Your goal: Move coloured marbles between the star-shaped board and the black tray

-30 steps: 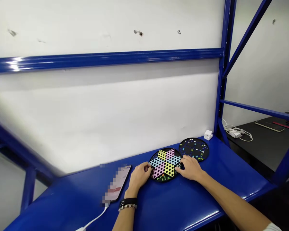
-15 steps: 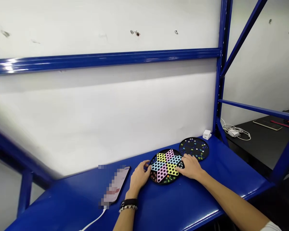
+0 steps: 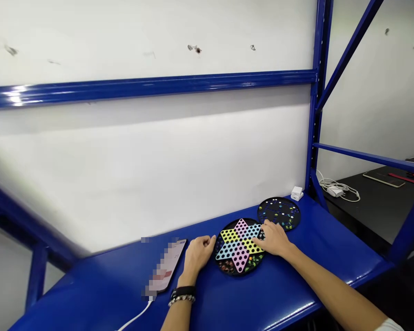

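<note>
Star board (image 3: 240,242) (partly behind right hand (image 3: 274,239))

Two bare forearms on my feed. Left forearm (image 3: 179,312) stands steep; left hand (image 3: 199,252) back-up, fingers loosely curled, fingertips too tucked for me to read a grip. Right forearm (image 3: 331,280) slants from lower right, nearly straight through the wrist; right hand (image 3: 274,237) points leftward, thumb spread from fingers.
</note>
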`<state>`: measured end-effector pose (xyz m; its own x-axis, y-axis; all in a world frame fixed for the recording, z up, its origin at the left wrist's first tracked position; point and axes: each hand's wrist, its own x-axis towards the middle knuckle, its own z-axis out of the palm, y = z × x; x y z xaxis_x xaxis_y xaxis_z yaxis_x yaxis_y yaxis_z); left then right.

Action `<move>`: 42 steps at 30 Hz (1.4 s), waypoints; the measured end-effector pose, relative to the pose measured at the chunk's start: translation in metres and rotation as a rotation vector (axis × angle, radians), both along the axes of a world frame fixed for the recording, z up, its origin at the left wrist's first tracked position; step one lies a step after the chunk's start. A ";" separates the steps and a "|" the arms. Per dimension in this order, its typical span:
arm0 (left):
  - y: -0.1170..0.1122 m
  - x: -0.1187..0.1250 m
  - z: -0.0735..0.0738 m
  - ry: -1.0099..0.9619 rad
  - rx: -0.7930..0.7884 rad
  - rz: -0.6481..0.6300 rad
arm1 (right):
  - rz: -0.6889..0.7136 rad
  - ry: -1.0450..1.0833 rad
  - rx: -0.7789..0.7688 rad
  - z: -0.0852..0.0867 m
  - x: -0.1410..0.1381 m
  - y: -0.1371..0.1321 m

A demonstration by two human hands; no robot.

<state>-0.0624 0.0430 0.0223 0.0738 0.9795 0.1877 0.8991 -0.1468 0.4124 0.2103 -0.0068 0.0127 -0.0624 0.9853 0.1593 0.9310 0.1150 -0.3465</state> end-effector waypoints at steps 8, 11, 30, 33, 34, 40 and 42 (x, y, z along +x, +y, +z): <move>-0.001 0.005 -0.002 0.022 0.178 0.018 | 0.073 0.026 -0.012 0.000 -0.015 0.006; -0.001 0.003 -0.002 0.035 0.194 0.037 | 0.029 0.008 -0.034 0.000 -0.023 0.008; -0.008 0.019 0.002 0.038 0.070 -0.051 | -0.068 -0.035 -0.088 -0.004 -0.028 0.007; -0.008 0.019 0.001 0.040 0.065 -0.048 | -0.053 -0.054 -0.082 -0.003 -0.028 0.007; -0.008 0.019 0.001 0.039 0.065 -0.048 | -0.043 -0.062 -0.076 -0.003 -0.028 0.007; -0.008 0.019 0.002 0.035 0.065 -0.061 | -0.028 -0.058 -0.052 -0.001 -0.028 0.010; -0.008 0.019 0.002 0.041 0.061 -0.056 | -0.039 -0.050 -0.059 -0.001 -0.027 0.011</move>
<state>-0.0435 0.0349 0.0240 0.1368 0.9605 0.2423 0.9049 -0.2207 0.3639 0.1830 0.0039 0.0115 -0.0297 0.9947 0.0989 0.9507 0.0587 -0.3046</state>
